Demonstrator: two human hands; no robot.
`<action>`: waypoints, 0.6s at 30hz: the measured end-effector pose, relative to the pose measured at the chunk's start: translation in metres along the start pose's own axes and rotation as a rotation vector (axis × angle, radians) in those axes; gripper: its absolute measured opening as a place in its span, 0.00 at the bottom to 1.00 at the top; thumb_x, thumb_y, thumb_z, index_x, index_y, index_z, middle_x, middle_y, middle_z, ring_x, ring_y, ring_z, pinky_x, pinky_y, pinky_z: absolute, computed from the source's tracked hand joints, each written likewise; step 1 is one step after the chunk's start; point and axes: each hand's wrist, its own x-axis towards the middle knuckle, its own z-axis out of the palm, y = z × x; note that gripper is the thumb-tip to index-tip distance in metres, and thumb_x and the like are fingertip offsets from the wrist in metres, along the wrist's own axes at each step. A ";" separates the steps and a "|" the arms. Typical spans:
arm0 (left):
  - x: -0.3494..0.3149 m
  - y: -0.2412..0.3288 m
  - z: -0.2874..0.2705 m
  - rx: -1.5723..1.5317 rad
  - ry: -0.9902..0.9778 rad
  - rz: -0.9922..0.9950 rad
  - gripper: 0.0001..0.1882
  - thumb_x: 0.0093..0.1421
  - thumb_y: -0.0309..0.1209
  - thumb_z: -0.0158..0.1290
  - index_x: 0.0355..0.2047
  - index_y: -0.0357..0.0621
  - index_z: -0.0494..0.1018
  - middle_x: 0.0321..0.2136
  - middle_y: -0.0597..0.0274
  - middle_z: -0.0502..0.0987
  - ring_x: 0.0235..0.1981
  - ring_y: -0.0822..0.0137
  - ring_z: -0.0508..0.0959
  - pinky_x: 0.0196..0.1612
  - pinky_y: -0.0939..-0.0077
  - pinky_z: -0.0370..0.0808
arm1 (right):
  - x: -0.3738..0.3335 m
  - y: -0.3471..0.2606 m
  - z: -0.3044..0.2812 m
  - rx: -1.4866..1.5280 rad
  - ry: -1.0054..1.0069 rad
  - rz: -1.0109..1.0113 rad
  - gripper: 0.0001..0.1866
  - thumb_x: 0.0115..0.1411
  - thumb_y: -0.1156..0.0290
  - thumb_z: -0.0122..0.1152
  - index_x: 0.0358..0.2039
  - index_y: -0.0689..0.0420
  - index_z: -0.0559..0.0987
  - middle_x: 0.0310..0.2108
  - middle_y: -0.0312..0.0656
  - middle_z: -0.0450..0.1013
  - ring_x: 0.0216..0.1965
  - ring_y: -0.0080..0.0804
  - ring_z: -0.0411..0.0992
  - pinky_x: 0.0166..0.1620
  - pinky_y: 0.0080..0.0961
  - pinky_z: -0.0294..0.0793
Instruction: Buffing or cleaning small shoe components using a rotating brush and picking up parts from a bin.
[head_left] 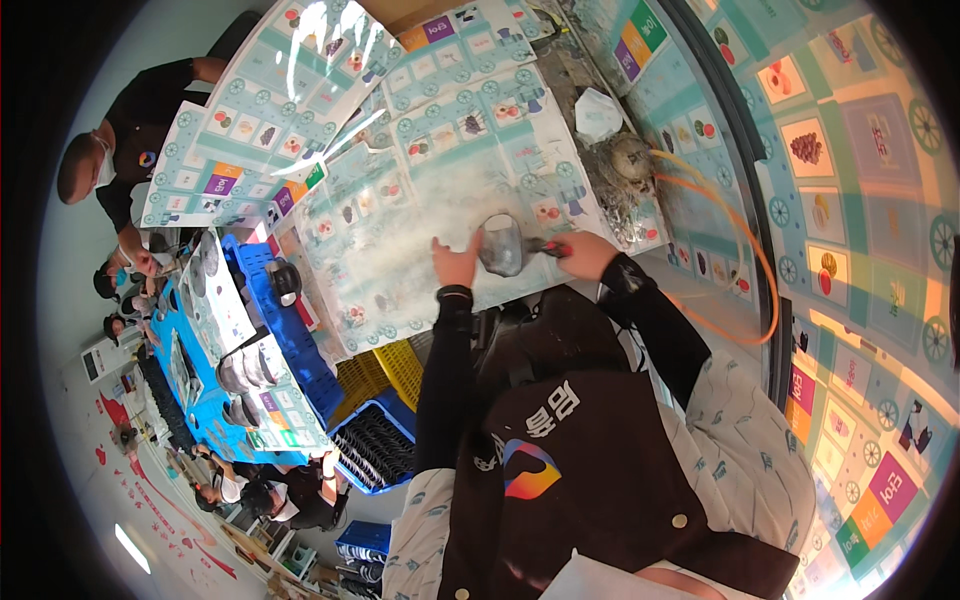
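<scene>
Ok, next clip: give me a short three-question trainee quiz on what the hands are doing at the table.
1. True or false: the left hand rests on the patterned table cover beside the grey metal piece.
2. Which hand grips the red-handled tool? A) left B) right C) neither
3. What colour is the hose curving along the table's right side?

Key: 1 true. 2 B, the right hand. 3 orange.
</scene>
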 end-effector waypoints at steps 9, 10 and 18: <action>-0.044 0.100 0.047 0.592 -0.307 -0.236 0.74 0.39 0.60 0.70 0.73 0.39 0.35 0.63 0.39 0.63 0.61 0.45 0.67 0.63 0.38 0.60 | -0.021 0.120 0.037 -0.188 0.421 0.191 0.16 0.56 0.72 0.58 0.45 0.60 0.70 0.42 0.56 0.72 0.46 0.59 0.71 0.47 0.50 0.72; -0.047 0.091 0.052 0.721 -0.199 -0.176 0.73 0.40 0.58 0.70 0.73 0.39 0.35 0.59 0.41 0.66 0.57 0.47 0.70 0.61 0.43 0.63 | -0.015 0.127 0.044 -0.127 0.414 0.155 0.19 0.54 0.71 0.61 0.47 0.60 0.70 0.45 0.55 0.70 0.47 0.58 0.70 0.50 0.49 0.71; -0.023 0.075 -0.103 0.442 -0.201 -0.016 0.74 0.35 0.56 0.71 0.73 0.41 0.38 0.54 0.42 0.67 0.57 0.42 0.69 0.62 0.39 0.61 | -0.030 0.127 0.059 -0.296 0.409 0.193 0.34 0.50 0.78 0.58 0.60 0.64 0.65 0.58 0.59 0.62 0.61 0.60 0.59 0.64 0.48 0.60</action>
